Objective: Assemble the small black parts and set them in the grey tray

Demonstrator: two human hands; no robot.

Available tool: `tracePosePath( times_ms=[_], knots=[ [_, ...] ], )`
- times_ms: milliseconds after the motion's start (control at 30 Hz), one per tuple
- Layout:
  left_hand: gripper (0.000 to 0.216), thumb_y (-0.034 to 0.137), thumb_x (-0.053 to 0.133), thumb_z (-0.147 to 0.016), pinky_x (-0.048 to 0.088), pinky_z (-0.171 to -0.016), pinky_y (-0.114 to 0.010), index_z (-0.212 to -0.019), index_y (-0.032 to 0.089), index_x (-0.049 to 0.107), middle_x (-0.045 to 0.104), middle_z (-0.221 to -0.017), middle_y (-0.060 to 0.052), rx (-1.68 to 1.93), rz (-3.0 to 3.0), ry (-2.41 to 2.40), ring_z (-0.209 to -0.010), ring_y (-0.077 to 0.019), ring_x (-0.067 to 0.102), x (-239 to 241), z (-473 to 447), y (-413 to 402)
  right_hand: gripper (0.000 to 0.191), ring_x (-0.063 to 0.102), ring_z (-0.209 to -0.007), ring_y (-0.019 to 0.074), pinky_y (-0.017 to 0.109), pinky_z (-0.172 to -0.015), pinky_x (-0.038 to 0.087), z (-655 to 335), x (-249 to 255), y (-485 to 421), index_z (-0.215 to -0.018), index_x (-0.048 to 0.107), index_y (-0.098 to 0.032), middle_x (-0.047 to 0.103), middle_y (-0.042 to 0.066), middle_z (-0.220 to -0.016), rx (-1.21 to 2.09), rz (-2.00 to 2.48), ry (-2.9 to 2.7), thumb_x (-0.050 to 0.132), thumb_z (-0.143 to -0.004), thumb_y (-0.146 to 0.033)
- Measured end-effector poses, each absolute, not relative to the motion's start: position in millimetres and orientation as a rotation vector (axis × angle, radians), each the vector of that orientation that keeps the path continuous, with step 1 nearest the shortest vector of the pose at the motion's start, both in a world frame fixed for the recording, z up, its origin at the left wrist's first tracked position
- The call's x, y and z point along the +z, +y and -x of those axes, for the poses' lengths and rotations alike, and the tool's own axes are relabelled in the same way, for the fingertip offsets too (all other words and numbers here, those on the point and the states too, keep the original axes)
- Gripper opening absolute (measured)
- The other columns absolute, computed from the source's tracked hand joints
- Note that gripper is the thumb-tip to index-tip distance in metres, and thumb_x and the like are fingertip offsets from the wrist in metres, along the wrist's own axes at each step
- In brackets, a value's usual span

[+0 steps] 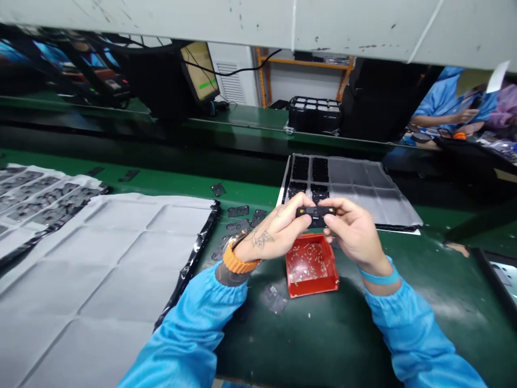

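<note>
Between my two hands is a small black plastic part (315, 212) with a yellow spot near each end, held level above the bench. My left hand (278, 229) pinches its left end between thumb and fingers. At the other end, my right hand (351, 229) grips it the same way. Just below the hands stands a red bin (313, 293) with many tiny light-coloured pieces inside. Similar black parts (238, 211) lie loose on the green bench left of my hands. One flat dark part (276, 299) rests beside the bin's left side.
A large lined tray (133, 258) covers the left side, with another tray holding grey parts (40, 202) beyond it. Behind my hands, a divided tray (355, 188) holds black parts in its left cells. Overhead runs a pale beam (258, 24). A co-worker in blue (440, 108) is at back right.
</note>
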State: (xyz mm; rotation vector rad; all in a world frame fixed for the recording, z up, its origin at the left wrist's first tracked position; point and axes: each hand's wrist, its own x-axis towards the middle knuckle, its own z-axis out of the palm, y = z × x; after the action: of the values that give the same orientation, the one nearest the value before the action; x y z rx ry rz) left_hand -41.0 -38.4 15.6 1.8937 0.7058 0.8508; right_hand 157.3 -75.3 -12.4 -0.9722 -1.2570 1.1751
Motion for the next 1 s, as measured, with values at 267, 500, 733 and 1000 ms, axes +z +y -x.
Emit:
tracePosePath(
  times_ms=[267,500,733,1000],
  knots=[
    [0.017,0.034,0.048,-0.101,0.045,-0.050,-0.020,-0.105,0.019,0.056,0.059,-0.063,0.006,0.978,-1.669,0.730,-0.047,-0.0092,0.057,-0.2,29.5,-43.6,0.016,0.057,-0.051,0.0087,0.019,-0.043,0.045,-149.0,-9.4,-77.7,-0.098,0.075,-0.020,0.064,-0.002,-0.068,1.044,0.985,-1.133,0.070,-0.086,-0.031],
    [0.017,0.029,0.047,-0.101,0.042,-0.045,-0.017,-0.090,0.019,0.056,0.059,-0.055,0.007,1.086,-1.650,0.795,-0.041,-0.0077,0.057,-8.1,19.1,-48.3,0.016,0.047,-0.041,0.0074,0.018,-0.038,0.035,-143.7,-12.0,-75.0,-0.088,0.075,-0.019,0.054,-0.005,-0.052,0.999,1.017,-1.050,0.069,-0.084,-0.033],
    [0.025,0.030,0.046,-0.102,0.041,-0.045,-0.018,-0.081,0.020,0.053,0.059,-0.051,0.007,1.215,-1.710,0.785,-0.039,-0.0074,0.055,-6.5,17.6,-51.5,0.023,0.043,-0.039,0.0079,0.019,-0.038,0.033,-142.2,-14.7,-79.9,-0.089,0.072,-0.019,0.050,-0.007,-0.049,0.947,1.020,-1.091,0.069,-0.089,-0.042],
    [0.029,0.034,0.048,-0.100,0.037,-0.043,-0.020,-0.073,0.021,0.048,0.048,-0.046,0.008,1.272,-1.593,0.860,-0.037,-0.0079,0.046,-8.3,8.2,-55.9,0.018,0.043,-0.047,0.0102,0.024,-0.043,0.036,-137.8,-22.5,-79.4,-0.077,0.067,-0.021,0.054,-0.002,-0.060,0.770,1.080,-1.048,0.068,-0.088,-0.035]
  ],
)
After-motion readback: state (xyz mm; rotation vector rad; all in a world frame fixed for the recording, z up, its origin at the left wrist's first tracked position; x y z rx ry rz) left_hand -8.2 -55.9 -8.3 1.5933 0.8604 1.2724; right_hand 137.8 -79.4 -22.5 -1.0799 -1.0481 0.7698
